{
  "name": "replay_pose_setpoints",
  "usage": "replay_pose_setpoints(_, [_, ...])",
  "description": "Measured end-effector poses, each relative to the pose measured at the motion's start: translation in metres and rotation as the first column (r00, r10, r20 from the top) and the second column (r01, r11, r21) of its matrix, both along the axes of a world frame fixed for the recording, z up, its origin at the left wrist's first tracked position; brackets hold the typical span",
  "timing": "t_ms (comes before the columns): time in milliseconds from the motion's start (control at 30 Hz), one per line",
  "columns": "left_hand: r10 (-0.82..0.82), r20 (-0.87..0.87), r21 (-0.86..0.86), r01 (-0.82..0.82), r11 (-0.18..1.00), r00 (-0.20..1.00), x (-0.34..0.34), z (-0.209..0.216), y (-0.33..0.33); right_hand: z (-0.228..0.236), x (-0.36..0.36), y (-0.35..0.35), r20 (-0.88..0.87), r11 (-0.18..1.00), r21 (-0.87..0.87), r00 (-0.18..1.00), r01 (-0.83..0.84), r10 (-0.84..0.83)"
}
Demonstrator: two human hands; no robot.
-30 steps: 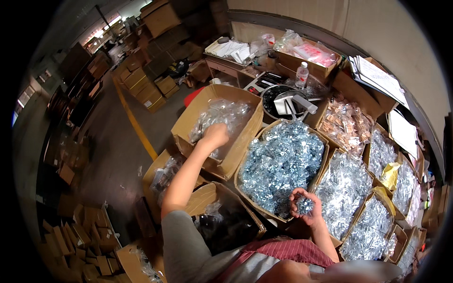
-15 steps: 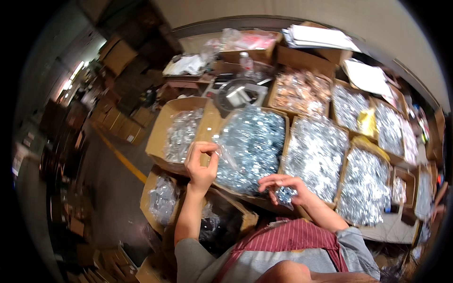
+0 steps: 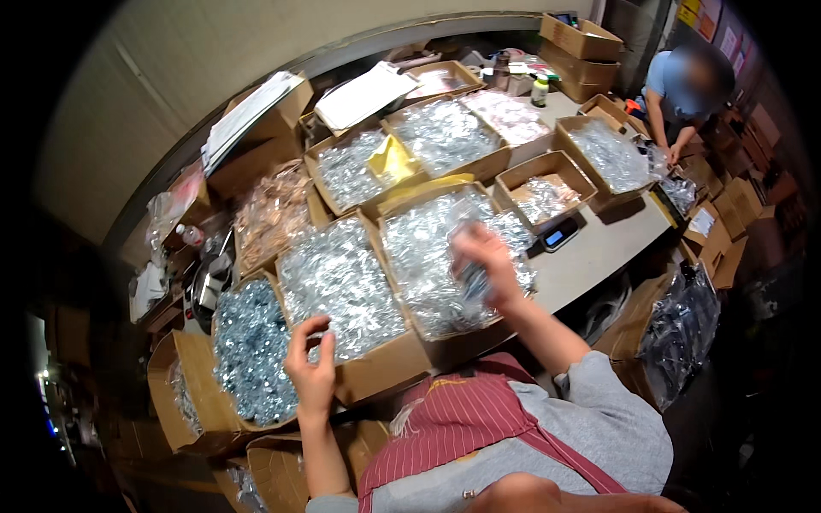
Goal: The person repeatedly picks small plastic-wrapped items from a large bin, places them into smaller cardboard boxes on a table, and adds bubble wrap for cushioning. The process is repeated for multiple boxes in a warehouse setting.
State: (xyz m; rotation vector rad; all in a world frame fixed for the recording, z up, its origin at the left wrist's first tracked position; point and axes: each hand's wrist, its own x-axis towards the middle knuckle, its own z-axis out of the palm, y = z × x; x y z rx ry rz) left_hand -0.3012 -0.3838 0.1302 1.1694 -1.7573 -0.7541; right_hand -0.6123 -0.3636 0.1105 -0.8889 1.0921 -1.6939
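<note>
My left hand (image 3: 312,366) is raised over the near edge of the boxes, thumb and fingers apart, holding nothing I can see. Beside it lies a carton of bluish metal pieces (image 3: 254,350). Blurred by motion, my right hand (image 3: 486,261) is closed around a small clear bag of bluish metal pieces (image 3: 473,280). It hovers above a carton heaped with clear bags of silvery parts (image 3: 428,256). Between my hands stands another carton of silvery bagged parts (image 3: 342,286).
A small digital scale (image 3: 560,234) rests on the table (image 3: 590,248), right of the cartons. Behind are a carton of copper-coloured parts (image 3: 278,209), a yellow packet (image 3: 393,160) and white papers (image 3: 363,94). A co-worker (image 3: 684,90) works at the far right.
My view has swung right, bringing the scale and co-worker into sight. My right hand has moved over the silvery carton with the small bag. The clear plastic bag by my left hand no longer shows there.
</note>
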Motion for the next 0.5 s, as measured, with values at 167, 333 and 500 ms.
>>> replay_pose_setpoints(167, [0.146,-0.226,0.167,-0.109,0.98,0.963,0.003,-0.041,0.015,0.001,-0.176,-0.035,-0.123,0.698,-0.472,0.743,0.539,-0.658])
replay_pose_setpoints(333, [0.262,0.125,-0.22,-0.231,0.948,0.957,-0.006,-0.058,0.047,-0.117,-0.301,-0.067,-0.881,0.961,-0.125,0.417,0.245,-0.221])
replay_pose_setpoints(500, [0.316,0.002,0.113,-0.314,0.943,0.949,0.036,-0.068,0.108,-0.132,-0.172,-0.006,-0.872,0.95,-0.266,0.38,0.164,-0.31])
